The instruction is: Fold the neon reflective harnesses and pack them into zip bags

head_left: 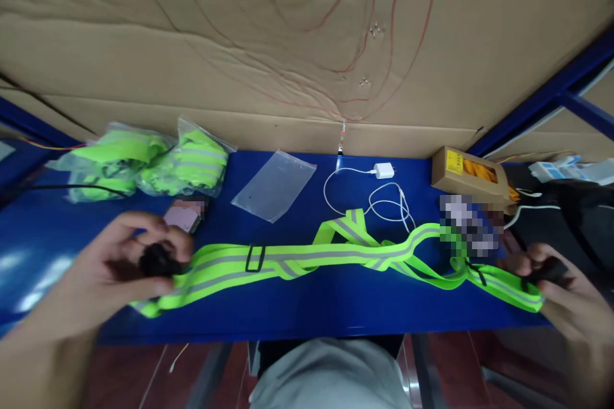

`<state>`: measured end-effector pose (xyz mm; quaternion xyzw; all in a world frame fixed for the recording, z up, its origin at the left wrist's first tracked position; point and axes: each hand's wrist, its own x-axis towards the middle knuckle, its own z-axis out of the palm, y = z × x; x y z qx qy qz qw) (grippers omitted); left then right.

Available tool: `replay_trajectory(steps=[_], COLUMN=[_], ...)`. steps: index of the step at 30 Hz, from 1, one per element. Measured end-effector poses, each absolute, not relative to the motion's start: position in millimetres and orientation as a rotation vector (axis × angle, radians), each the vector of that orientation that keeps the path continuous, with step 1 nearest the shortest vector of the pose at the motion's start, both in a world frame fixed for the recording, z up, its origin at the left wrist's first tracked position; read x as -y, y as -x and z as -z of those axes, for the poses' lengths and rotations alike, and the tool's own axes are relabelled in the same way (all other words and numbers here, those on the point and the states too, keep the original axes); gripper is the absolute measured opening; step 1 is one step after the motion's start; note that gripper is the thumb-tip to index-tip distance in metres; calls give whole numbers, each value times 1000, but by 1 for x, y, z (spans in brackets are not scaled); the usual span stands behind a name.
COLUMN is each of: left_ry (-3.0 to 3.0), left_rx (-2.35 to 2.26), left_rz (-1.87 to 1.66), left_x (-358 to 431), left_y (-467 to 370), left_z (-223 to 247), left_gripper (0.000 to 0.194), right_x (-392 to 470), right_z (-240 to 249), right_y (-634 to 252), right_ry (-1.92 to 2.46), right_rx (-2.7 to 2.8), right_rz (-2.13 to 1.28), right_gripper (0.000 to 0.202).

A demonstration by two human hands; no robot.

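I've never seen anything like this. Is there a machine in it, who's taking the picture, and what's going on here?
No machine is doing the work: these are a person's two bare hands. There is just one picture, from a camera worn on the head, looking forward and down. The left hand holds a black piece at one end of a green strap with grey stripes; the right hand holds a dark piece at the other. Between them the strap lies loosely looped over a blue table. Also on it are two filled bags, a flat bag, a white charger and a box. One patch is pixelated.
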<state>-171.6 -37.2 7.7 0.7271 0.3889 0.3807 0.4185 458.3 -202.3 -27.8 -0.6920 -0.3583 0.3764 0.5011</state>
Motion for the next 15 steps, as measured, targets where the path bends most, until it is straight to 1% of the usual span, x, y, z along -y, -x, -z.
replay_trajectory(steps=[1,3,4,5,6,7,8,10,12,13,15], left_ry=[-1923,-2330,-2578,-2787,-2954,-3055,-3115,-3142,-3069,-3016,-2904], left_rx=[-1062,-1070,-962,-862,-778,-754,-753,-835,-1002,-1119,-1372], left_rz=[-994,-915,-794,-671,-651,-655,-666,-684,-776,-849,-983], left_x=[50,79,93,104,112,116,118,117,115,116,121], left_y=[154,115,96,79,66,56,50,48,55,58,65], left_z=[-5,3,8,14,19,25,30,40,48,52,56], left_gripper=[40,17,18,30,38,41,43,44,37,33,34], right_x=[205,207,208,207,205,203,201,199,201,204,211], right_z=[29,28,27,26,25,25,25,27,32,35,40], right_y=[-454,-436,-422,-407,-392,-377,-364,-344,-336,-335,-337], right_ry=[1715,1830,1878,1901,1903,1887,1855,1805,1769,1762,1779], right_rx=[922,1188,1359,1536,1698,1841,1960,2093,2145,2157,2160], right_rz=[-930,-985,-1008,-1011,-987,-951,-908,-847,-841,-855,-868], right_gripper=[51,41,36,32,28,24,24,37,46,47,46])
